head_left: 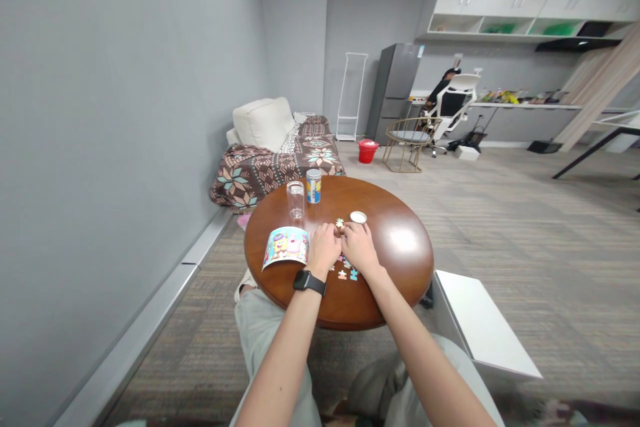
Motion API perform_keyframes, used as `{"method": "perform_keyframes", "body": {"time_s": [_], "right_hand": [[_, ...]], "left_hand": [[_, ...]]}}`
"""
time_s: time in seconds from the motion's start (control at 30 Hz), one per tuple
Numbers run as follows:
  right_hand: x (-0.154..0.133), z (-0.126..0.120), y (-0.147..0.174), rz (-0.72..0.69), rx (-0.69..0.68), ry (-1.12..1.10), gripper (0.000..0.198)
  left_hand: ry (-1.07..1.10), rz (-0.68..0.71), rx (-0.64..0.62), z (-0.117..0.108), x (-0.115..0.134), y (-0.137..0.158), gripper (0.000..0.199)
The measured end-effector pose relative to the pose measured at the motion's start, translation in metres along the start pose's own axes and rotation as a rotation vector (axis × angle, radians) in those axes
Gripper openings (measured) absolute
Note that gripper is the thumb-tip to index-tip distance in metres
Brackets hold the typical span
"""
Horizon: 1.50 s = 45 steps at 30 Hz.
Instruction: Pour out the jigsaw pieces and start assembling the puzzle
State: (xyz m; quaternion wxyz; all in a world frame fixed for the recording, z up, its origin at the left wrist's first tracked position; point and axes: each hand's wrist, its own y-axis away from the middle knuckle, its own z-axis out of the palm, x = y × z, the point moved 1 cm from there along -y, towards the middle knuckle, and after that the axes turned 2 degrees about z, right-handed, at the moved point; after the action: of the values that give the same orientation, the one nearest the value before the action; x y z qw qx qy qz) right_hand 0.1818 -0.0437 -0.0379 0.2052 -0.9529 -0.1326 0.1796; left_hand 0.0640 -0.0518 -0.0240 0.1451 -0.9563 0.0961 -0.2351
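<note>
My left hand (324,247), with a black watch on the wrist, and my right hand (358,247) meet over the round table with fingers bent inward. Between their fingertips is a small clump of jigsaw pieces (340,222), pinched from both sides; the fingers partly hide it. Loose jigsaw pieces (343,275) lie just below the hands, some partly covered by them. Left of my left hand rests a curled picture sheet (287,245) with cartoon figures. A round white-topped lid (359,217) lies just beyond my right hand.
A clear glass (296,201) and a blue-and-yellow tin (313,187) stand at the back of the brown table (400,253). Behind are a covered couch (280,153), a red bucket (367,152) and a gold-framed chair (409,137). A white box (483,320) stands at right; a person sits farther back.
</note>
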Motion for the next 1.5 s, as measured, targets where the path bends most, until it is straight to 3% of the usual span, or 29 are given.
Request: {"method": "perform_keyframes", "body": {"time_s": [0.17,0.33,0.67,0.8,1.0,1.1,1.3,1.5], "right_hand": [[0.001,0.0,-0.003,0.06,-0.05,-0.017,0.031],[0.002,-0.003,-0.002,0.047,-0.086,-0.001,0.037],[0.004,-0.003,0.002,0.032,-0.043,-0.002,0.036],[0.01,0.001,0.0,0.063,0.039,-0.16,0.039],[0.028,0.004,-0.01,0.109,0.252,-0.695,0.042],[0.033,0.005,-0.013,0.166,0.296,-0.881,0.041],[0.032,0.001,-0.01,0.303,0.326,-0.881,0.038],[0.031,-0.005,-0.008,0.453,0.239,-0.807,0.036]], "left_hand": [[-0.024,0.001,-0.053,0.004,0.001,-0.002,0.03],[-0.095,0.102,-0.175,0.016,-0.003,-0.003,0.048],[-0.178,0.112,-0.097,0.008,0.005,0.0,0.033],[-0.137,0.111,-0.139,0.011,0.003,0.0,0.041],[-0.097,0.125,-0.122,0.008,0.004,0.0,0.039],[-0.108,0.128,-0.108,0.006,0.005,0.001,0.034],[-0.107,0.127,-0.106,0.008,0.004,0.001,0.032],[-0.109,0.122,-0.121,0.006,0.005,0.002,0.034]]}}
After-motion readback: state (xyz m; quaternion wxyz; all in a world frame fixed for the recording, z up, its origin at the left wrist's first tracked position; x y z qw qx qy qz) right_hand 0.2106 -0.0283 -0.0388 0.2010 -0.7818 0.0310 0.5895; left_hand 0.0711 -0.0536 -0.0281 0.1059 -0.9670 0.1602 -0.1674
